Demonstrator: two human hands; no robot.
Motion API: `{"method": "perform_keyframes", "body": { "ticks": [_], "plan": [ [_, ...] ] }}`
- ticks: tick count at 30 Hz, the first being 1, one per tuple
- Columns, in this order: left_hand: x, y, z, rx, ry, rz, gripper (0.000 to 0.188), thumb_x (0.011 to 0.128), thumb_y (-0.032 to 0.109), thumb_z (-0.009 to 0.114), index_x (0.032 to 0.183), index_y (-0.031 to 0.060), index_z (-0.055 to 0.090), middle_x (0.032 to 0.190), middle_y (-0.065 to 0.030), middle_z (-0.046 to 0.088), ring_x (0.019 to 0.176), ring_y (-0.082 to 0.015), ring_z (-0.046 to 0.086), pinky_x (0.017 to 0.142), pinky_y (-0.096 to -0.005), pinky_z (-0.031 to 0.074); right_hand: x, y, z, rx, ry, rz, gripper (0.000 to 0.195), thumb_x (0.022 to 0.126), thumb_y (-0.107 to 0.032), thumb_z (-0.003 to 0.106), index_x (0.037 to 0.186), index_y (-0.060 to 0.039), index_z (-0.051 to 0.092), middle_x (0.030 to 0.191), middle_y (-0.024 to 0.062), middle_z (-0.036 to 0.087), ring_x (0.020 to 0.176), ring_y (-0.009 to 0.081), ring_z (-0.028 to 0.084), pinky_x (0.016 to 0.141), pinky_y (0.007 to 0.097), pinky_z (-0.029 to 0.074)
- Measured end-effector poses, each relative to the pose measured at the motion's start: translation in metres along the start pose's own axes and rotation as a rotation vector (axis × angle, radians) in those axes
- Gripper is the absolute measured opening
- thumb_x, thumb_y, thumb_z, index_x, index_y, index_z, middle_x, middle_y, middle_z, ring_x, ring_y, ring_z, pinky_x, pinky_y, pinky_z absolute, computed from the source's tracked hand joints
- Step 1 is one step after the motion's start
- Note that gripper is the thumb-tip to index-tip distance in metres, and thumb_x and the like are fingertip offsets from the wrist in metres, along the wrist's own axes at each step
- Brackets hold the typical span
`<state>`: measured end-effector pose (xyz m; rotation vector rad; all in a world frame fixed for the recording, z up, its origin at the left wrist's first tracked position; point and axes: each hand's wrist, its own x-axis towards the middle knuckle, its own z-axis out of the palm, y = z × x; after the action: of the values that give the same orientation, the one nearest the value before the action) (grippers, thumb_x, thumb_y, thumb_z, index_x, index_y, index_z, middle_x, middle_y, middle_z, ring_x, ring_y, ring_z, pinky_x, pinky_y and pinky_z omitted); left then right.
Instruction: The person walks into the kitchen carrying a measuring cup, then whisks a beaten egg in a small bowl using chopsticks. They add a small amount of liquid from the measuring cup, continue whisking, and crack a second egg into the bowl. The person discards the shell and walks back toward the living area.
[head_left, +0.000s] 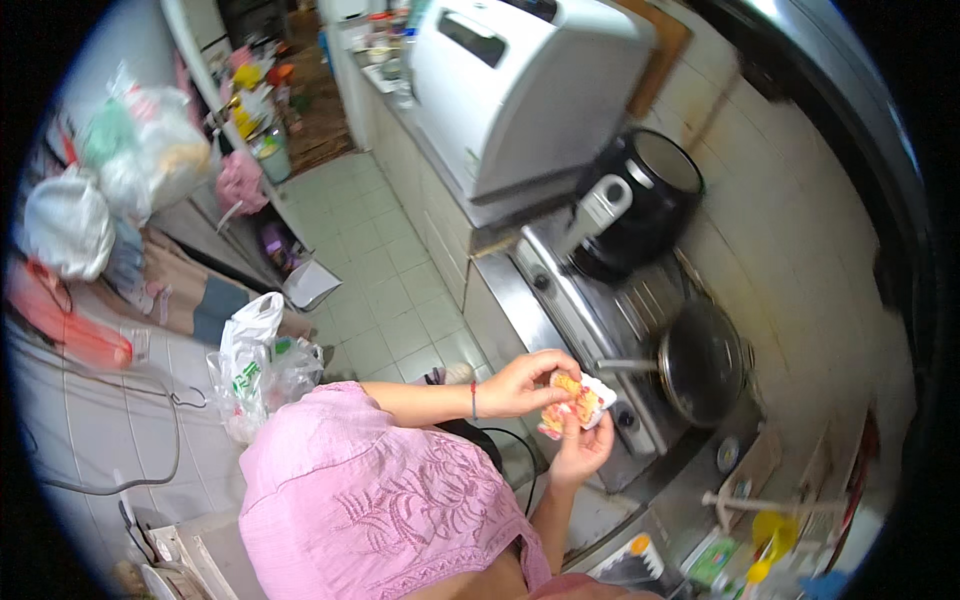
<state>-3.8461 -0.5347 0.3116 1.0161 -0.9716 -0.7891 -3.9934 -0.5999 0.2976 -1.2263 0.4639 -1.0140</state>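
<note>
Both hands hold a small packet (587, 397) printed in orange, white and red, in front of the gas stove. My left hand (529, 384), with a thin red and blue cord at its wrist, pinches the packet from above with thumb and fingers. From below, my right hand (585, 448) grips its lower edge. The fingers cover part of the packet, and its contents cannot be made out. Just beyond the hands is the steel gas stove (541, 259), with a round pan with a glass lid (701, 364) on it.
A black air fryer (645, 202) stands at the stove's far end, beside a large white countertop cabinet (517, 90). Plastic bags (251, 360) hang or lie at left. Kitchen utensils (772, 532) and boxes crowd the lower right. A black cable (531, 457) hangs near the counter front.
</note>
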Motion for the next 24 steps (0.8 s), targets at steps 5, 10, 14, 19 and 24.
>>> {"method": "perform_keyframes", "body": {
  "ticks": [5,10,14,19,24],
  "plan": [
    [0.002,0.032,-0.11,0.111,0.303,0.13,0.017,0.082,-0.009,0.065,0.097,-0.0004,0.066,0.099,-0.0082,0.063,0.092,-0.0149,0.063,0.078,-0.0269,0.051,0.045,0.033,0.107,0.133,-0.347,-0.005,0.035,0.086,0.012,0.061,0.12,0.0077,0.053,0.118,0.0107,0.059,0.105,0.017,0.059,0.092,0.0305,0.048],
    [-0.015,0.067,-0.267,0.17,0.566,0.358,0.016,0.076,-0.013,0.069,0.087,-0.001,0.068,0.093,-0.0091,0.062,0.08,-0.0137,0.061,0.07,-0.0246,0.05,0.104,0.09,0.26,0.066,-0.603,0.107,0.014,0.089,0.009,0.057,0.1,0.0098,0.066,0.103,0.0173,0.066,0.082,0.0208,0.067,0.069,0.0311,0.059],
    [-0.038,0.091,-0.399,0.287,0.799,0.417,0.017,0.075,-0.013,0.069,0.087,-0.002,0.068,0.092,-0.0072,0.059,0.082,-0.0133,0.059,0.071,-0.0244,0.051,0.14,0.143,0.402,0.128,-0.806,0.27,0.017,0.088,0.009,0.057,0.104,0.0094,0.065,0.105,0.0167,0.065,0.083,0.021,0.068,0.064,0.0301,0.06],
    [-0.059,0.102,-0.524,0.423,1.029,0.251,0.025,0.077,-0.013,0.068,0.099,-0.0015,0.067,0.104,-0.0075,0.055,0.092,-0.016,0.06,0.073,-0.0256,0.055,0.18,0.2,0.539,0.047,-1.012,0.413,0.022,0.087,0.01,0.057,0.106,0.0042,0.067,0.102,0.0121,0.065,0.089,0.0199,0.067,0.066,0.0289,0.059],
    [-0.075,0.078,-0.607,0.349,1.285,0.045,0.042,0.084,-0.002,0.068,0.125,0.0043,0.059,0.124,-0.007,0.045,0.106,-0.0164,0.057,0.076,-0.0263,0.059,0.245,0.282,0.629,-0.439,-1.124,-0.026,0.026,0.08,-0.002,0.068,0.106,-0.0047,0.068,0.096,0.01,0.067,0.086,0.023,0.065,0.074,0.0328,0.05]
  ]
}}
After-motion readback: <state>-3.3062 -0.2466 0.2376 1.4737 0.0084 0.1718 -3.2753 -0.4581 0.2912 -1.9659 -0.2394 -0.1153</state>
